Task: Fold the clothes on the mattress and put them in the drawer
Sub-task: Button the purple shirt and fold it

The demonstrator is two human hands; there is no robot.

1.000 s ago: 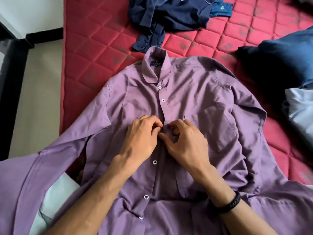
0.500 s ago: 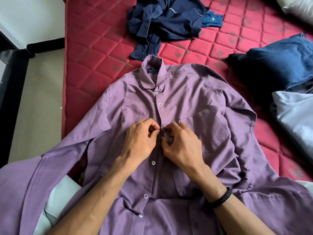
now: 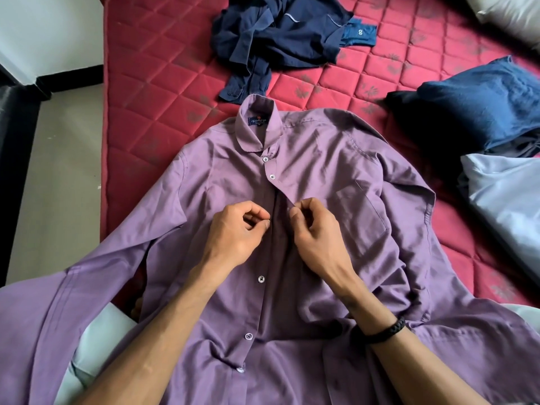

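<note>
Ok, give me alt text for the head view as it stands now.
Both hands work at the front placket of a purple shirt spread face-up on a red quilted mattress: the left hand pinches the button edge, the right hand the opposite edge. A crumpled navy garment lies beyond the collar.

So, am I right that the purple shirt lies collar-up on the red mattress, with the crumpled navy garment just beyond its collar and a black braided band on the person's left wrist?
Not quite: the black braided band is on the right wrist, not the left, as the head view shows. The rest holds: the purple shirt lies collar-up on the red mattress, with the crumpled navy garment just beyond its collar.
</note>
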